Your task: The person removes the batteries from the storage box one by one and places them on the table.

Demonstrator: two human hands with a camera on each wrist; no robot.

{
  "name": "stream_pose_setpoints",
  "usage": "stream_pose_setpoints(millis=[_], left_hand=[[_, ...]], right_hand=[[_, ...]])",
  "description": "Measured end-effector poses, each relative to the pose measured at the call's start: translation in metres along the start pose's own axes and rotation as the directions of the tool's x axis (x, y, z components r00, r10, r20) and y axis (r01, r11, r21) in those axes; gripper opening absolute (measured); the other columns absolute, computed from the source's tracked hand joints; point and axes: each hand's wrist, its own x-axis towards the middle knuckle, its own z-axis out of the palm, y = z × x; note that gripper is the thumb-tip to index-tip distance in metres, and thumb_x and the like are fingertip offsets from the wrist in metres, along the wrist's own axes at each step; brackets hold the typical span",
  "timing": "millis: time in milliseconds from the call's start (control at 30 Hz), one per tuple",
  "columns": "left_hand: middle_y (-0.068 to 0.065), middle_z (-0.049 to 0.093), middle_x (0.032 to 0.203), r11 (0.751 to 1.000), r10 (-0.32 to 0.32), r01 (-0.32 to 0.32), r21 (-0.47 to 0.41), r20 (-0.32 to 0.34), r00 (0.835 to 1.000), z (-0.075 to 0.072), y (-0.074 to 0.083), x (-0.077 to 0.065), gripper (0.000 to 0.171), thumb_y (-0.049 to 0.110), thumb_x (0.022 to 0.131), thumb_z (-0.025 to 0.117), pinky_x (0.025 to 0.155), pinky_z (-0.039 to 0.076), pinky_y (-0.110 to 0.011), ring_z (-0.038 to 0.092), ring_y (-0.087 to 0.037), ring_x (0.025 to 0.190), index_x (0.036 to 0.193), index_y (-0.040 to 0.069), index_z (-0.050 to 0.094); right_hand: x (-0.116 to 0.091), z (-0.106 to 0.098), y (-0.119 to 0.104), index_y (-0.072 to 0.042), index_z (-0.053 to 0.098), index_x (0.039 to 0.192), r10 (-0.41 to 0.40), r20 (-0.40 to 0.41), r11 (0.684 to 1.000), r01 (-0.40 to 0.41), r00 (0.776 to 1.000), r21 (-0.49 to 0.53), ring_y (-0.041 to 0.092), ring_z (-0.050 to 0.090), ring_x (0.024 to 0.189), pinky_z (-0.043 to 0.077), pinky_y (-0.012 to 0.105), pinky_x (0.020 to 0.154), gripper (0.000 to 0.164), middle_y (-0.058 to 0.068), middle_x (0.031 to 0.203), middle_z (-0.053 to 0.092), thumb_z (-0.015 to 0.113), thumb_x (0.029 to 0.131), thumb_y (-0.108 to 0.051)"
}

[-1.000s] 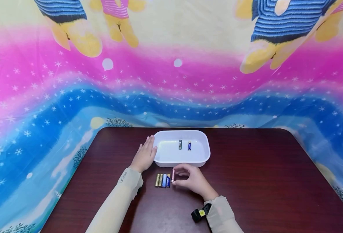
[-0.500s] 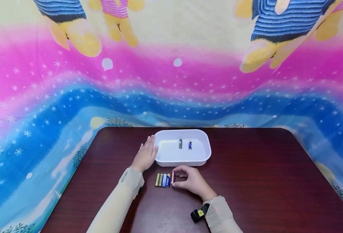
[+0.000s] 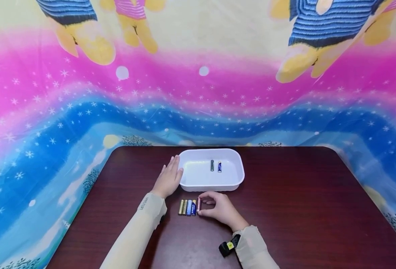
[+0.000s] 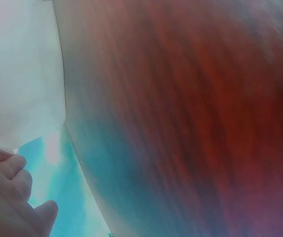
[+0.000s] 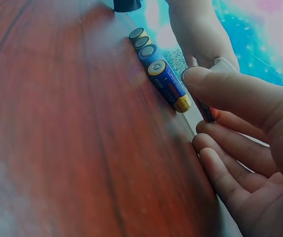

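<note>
My left hand (image 3: pixel 167 179) rests with straight fingers along the left side of a white plastic tray (image 3: pixel 196 177). Inside the tray lie a dark green battery (image 3: pixel 212 165) and a blue-and-white battery (image 3: pixel 220 167), side by side. In front of it, my right hand (image 3: pixel 223 210) pinches a red battery (image 3: pixel 199 205) by its two ends, between thumb and fingers. This battery is at the right end of a row: two gold batteries (image 3: pixel 182 207), a light blue battery (image 3: pixel 189 207) and a dark blue battery (image 5: pixel 168 86) with a gold end. In the right wrist view the thumb partly hides the red one.
Everything stands on a dark red-brown wooden table (image 3: pixel 295 201) with rounded far corners. Behind the table's far edge hangs a colourful printed cloth (image 3: pixel 201 93). A black band with a small device (image 3: pixel 229 246) sits on the right wrist.
The dark green battery in the tray has rolled a little to the right, nearer the blue-and-white one. Both hands stay almost where they were, and the head view shifts slightly.
</note>
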Motion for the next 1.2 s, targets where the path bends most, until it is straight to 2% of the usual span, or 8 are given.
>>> stream_pose_setpoints(millis=[300, 533, 1200], left_hand=[[-0.015, 0.022, 0.167, 1.000, 0.001, -0.001, -0.013, -0.011, 1.000, 0.0008, -0.0003, -0.0003, 0.062, 0.033, 0.111, 0.033, 0.122, 0.018, -0.057, 0.017, -0.030, 0.154, 0.161, 0.001, 0.018], [-0.010, 0.017, 0.168, 1.000, -0.019, 0.019, -0.001, 0.012, 1.000, 0.0005, -0.0002, -0.0002, 0.062, 0.037, 0.112, 0.030, 0.124, 0.016, -0.054, 0.013, -0.027, 0.155, 0.162, 0.003, 0.016], [-0.013, 0.019, 0.168, 1.000, -0.015, 0.015, -0.004, 0.009, 1.000, -0.0005, 0.0008, 0.0004, 0.062, 0.036, 0.112, 0.031, 0.123, 0.017, -0.055, 0.013, -0.027, 0.155, 0.162, 0.002, 0.017]], right_hand=[[0.0006, 0.0024, 0.0058, -0.007, 0.073, 0.114, -0.035, -0.013, 0.999, 0.035, 0.999, -0.014, 0.019, 0.070, 0.096, 0.058, 0.030, 0.086, 0.042, 0.003, 0.107, 0.072, 0.091, 0.076, -0.014], [0.0009, 0.0028, 0.0044, -0.007, 0.073, 0.113, -0.037, -0.001, 0.999, 0.037, 0.999, -0.020, 0.022, 0.068, 0.096, 0.058, 0.032, 0.086, 0.043, 0.002, 0.106, 0.069, 0.091, 0.075, -0.015], [0.0014, 0.0038, 0.0045, -0.010, 0.073, 0.112, -0.076, 0.006, 0.987, 0.076, 0.997, -0.143, 0.017, 0.065, 0.095, 0.056, 0.028, 0.082, 0.043, -0.003, 0.104, 0.067, 0.092, 0.074, -0.015]])
